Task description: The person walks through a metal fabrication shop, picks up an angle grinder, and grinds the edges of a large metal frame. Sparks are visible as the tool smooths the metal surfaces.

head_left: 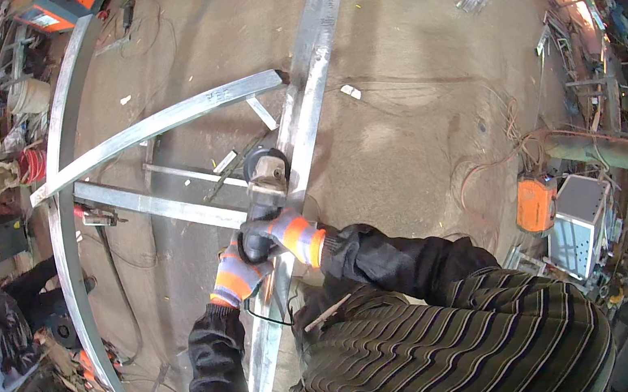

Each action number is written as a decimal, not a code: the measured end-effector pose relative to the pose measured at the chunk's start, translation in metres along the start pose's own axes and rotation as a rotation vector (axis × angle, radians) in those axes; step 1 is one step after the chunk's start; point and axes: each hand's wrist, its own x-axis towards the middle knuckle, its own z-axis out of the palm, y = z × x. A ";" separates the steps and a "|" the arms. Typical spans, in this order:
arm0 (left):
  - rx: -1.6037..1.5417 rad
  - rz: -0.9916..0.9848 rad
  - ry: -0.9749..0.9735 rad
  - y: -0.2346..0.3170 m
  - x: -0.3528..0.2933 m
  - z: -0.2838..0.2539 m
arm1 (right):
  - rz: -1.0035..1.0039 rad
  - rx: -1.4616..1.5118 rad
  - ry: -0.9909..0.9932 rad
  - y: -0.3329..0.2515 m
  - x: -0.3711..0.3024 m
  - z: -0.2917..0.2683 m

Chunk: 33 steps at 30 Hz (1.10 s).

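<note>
Both gloved hands, left hand (238, 274) and right hand (294, 236), grip angle grinder (265, 175) against long steel bar (308, 106), grinding apparently unfinished.

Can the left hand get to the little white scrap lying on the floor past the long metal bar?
Probably not right now. The left hand is gripping the angle grinder with the right hand, and the white scrap lies across the long metal bar.

Even daylight is spread over the concrete floor (413, 98), and only soft shadows are cast. Glare is seen at the far right and along the left rim. Straight edges are bent near the black fisheye border, where detail is smeared.
</note>
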 end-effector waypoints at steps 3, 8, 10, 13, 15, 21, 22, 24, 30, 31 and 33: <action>-0.007 -0.041 0.008 -0.012 -0.045 0.004 | 0.050 -0.103 0.079 0.038 -0.011 0.015; -0.143 -0.326 0.145 -0.019 -0.154 0.024 | 0.220 -0.291 -0.114 0.109 -0.061 0.053; -0.425 -0.341 0.240 -0.019 -0.177 0.034 | 0.227 -0.438 -0.100 0.115 -0.069 0.063; -0.440 -0.173 0.325 -0.009 -0.167 0.040 | 0.020 -0.747 -0.046 0.094 -0.072 0.062; -0.304 -0.145 0.284 0.011 -0.137 0.043 | -0.029 -0.958 0.001 0.055 -0.068 0.036; -0.498 0.287 0.506 0.156 -0.008 0.082 | -0.635 -0.599 -0.167 -0.123 -0.089 -0.047; -0.514 0.174 0.413 0.183 0.016 0.090 | -0.891 -0.894 -0.069 -0.160 -0.084 -0.058; -0.721 0.247 0.358 0.234 0.063 0.110 | -0.914 -1.143 -0.007 -0.227 -0.078 -0.088; -1.321 0.060 0.268 0.345 0.198 0.173 | -0.325 -1.198 -0.088 -0.369 -0.023 -0.153; -1.421 0.035 0.258 0.361 0.209 0.185 | -0.227 -1.265 -0.012 -0.379 -0.020 -0.160; -1.565 -0.077 0.313 0.382 0.221 0.201 | -0.043 -1.299 -0.116 -0.394 -0.011 -0.166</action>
